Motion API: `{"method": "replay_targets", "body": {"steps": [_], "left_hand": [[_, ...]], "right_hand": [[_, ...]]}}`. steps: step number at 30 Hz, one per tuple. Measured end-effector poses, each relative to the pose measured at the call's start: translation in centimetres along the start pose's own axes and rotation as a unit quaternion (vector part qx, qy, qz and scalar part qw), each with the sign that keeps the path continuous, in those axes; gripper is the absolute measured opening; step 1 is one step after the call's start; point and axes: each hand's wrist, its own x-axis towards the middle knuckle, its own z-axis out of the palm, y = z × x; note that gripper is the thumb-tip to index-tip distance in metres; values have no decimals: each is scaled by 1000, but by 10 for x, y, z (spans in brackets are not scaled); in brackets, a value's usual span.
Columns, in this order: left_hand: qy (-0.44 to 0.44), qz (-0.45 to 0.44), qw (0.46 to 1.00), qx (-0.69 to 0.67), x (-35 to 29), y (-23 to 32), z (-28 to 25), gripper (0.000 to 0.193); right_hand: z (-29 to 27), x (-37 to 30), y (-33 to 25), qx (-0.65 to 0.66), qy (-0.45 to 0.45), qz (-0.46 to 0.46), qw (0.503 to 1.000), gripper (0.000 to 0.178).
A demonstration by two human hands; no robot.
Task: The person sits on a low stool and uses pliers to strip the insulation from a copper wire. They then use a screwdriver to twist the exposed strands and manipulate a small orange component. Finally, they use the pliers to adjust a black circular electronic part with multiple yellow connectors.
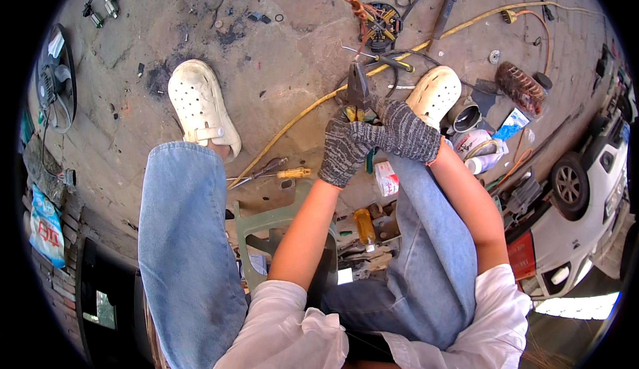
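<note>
Both my hands wear dark grey knit gloves and are closed together in front of my knees. My left hand (343, 148) and my right hand (407, 129) wrap round a pair of pliers (358, 88), whose dark jaws point away from me. A bundle of copper wire (357, 10) rises just beyond the jaws; whether they grip it, I cannot tell. Behind it lies a round black motor part (385, 24) with copper on it. A tool with a yellow-and-black handle (397, 63) rests on the ground close to the jaws. My fingers hide most of the pliers' handles.
A yellow cable (293, 124) crosses the ground under my hands. Near my left shoe (200, 102) lies a yellow-handled screwdriver (294, 172). A copper-wound coil (519, 88), a metal cylinder (464, 114) and packages lie right of my right shoe (436, 92). A white car (586, 196) stands farther right.
</note>
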Motion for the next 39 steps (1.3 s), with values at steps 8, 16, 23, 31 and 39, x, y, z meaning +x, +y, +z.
{"method": "replay_targets", "body": {"steps": [8,16,23,31,39], "left_hand": [[-165,5,818,551,-1,106,-22,31],[113,77,945,296,56,59,-20,21],[313,141,899,272,112,20,43,26],[308,113,869,370,150,24,63,24],[268,89,929,241,141,39,54,16]], "right_hand": [[-17,-20,21,-45,253,-37,966,35],[-14,-20,71,519,108,-36,847,32],[7,-26,82,740,128,-70,657,30],[3,-44,112,692,164,-212,671,34],[-20,-74,86,502,310,-200,782,39]]}}
